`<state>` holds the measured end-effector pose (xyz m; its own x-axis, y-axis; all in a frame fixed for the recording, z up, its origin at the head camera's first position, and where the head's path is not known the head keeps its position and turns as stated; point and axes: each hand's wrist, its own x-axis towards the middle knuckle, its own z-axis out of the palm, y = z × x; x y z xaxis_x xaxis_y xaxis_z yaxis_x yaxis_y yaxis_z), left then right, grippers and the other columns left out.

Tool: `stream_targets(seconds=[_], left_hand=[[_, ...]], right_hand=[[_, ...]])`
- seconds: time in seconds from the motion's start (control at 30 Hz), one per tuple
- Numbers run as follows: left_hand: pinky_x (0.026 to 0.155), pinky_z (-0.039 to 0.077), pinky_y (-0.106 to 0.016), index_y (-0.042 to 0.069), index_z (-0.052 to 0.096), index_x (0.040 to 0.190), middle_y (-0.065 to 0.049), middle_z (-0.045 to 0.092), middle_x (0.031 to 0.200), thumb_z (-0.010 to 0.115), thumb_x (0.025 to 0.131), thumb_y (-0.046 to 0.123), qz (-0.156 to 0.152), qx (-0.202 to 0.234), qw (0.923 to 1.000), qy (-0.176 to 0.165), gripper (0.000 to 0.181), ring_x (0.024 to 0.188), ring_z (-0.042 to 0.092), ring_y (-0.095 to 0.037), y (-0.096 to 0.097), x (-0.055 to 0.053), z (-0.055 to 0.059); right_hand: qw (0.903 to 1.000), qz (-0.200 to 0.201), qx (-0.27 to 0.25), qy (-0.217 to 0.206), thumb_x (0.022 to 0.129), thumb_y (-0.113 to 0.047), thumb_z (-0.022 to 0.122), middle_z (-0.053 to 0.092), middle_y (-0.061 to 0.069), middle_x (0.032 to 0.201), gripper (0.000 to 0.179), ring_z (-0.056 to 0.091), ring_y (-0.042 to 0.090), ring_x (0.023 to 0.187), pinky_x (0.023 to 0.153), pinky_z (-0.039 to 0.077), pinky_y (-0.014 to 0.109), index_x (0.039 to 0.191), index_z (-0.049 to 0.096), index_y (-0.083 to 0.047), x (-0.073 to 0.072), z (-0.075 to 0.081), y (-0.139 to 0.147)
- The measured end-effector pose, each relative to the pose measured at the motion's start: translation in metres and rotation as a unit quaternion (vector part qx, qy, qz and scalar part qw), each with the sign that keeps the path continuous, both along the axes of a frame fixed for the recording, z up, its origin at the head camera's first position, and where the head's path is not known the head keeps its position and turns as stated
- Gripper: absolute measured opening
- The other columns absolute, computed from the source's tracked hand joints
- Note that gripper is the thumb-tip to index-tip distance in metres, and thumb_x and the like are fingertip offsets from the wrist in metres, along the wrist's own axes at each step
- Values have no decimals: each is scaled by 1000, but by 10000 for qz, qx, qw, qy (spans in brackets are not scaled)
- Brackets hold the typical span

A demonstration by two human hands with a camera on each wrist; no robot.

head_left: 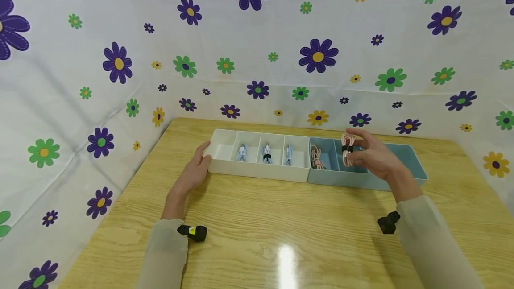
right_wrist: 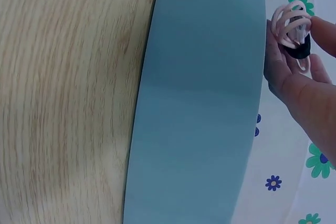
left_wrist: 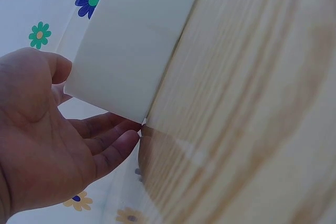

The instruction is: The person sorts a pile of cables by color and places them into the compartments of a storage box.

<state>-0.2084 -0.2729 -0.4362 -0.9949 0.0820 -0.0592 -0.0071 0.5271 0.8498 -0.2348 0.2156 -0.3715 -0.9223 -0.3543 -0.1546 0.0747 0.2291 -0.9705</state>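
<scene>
My right hand (head_left: 377,155) pinches a coiled pink cable (head_left: 347,148) with a black strap round its middle. It holds the coil upright over the middle compartment of the blue divided box (head_left: 348,181). In the right wrist view the thumb presses one side of the coil, fingers on the other. Another pink cable bundle (head_left: 317,158) lies in the blue box's left compartment. My left hand (head_left: 194,171) rests at the left end of the white divided box (head_left: 257,171), its relaxed fingers (left_wrist: 113,140) touching the end wall near a corner.
Light-blue cable bundles stand in three compartments of the white box: one bundle (head_left: 242,153) left, one with a black strap (head_left: 267,153), one right (head_left: 289,155). Both boxes sit end to end on a wooden table (head_left: 257,217), before a flower-patterned cloth (head_left: 257,30).
</scene>
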Motion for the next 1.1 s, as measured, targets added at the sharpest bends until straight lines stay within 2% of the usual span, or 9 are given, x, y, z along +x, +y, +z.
stream_targets(seconds=[0.07,0.23,0.33,0.4,0.47,0.7,0.87,0.97,1.1], left_hand=[[116,18,-59,20,8,161,-24,17,162,26,109,36,-8,-1,10000,6,57,147,17,-44,-1,0,0],[117,16,-59,22,7,161,-23,15,163,25,109,38,39,3,10000,-70,57,148,15,-43,0,-1,-2],[117,15,-60,23,7,161,-23,14,163,25,109,38,22,8,10000,-94,58,148,13,-44,1,-1,-1],[117,14,-60,23,6,161,-23,13,163,26,109,37,8,27,10000,-95,57,148,13,-44,2,-2,-1],[117,14,-59,24,6,161,-22,12,163,26,109,36,4,49,9999,-104,57,149,12,-43,1,-1,-2],[117,15,-58,23,7,161,-23,12,163,26,110,32,3,71,9999,-98,56,149,12,-42,-1,-1,-3],[117,15,-59,22,7,161,-23,13,163,26,110,31,21,61,10000,-71,56,149,12,-43,-1,-1,-2],[117,15,-59,22,7,161,-23,13,163,26,110,32,18,56,10000,-62,56,149,12,-43,-1,0,-2],[117,15,-59,23,7,161,-23,13,163,25,109,35,34,25,10000,-69,56,149,12,-43,-1,0,-2]], right_hand=[[9999,42,-39,-85,95,4,57,18,26,155,82,48,26,107,83,52,29,160,10,-12,-2,-1,-2],[9993,20,-36,-368,94,6,54,29,21,135,80,43,29,106,86,49,33,160,11,-10,-8,-3,-6],[9987,7,-62,-501,93,9,52,22,26,145,82,38,33,114,88,45,37,160,9,-8,-11,-5,-7],[9983,23,-102,-572,91,11,51,8,27,156,84,33,37,123,91,43,40,160,7,-8,-12,-7,-7],[9979,26,-155,-628,90,12,52,1,27,160,87,29,40,127,94,40,44,160,5,-9,-13,-10,-7],[9971,102,-154,-742,89,12,51,-4,28,160,87,25,43,132,98,36,49,159,5,-7,-14,-16,-8],[9967,138,-169,-779,89,11,50,-4,25,162,84,29,38,126,98,33,48,159,6,-5,-15,-18,-8],[9961,163,-160,-857,98,1,46,-1,23,162,73,31,36,123,99,32,47,159,6,-5,-16,-19,-7],[9927,177,-279,-1157,109,-30,36,-5,20,164,65,20,42,140,106,32,50,160,2,-9,-19,-19,-6]])
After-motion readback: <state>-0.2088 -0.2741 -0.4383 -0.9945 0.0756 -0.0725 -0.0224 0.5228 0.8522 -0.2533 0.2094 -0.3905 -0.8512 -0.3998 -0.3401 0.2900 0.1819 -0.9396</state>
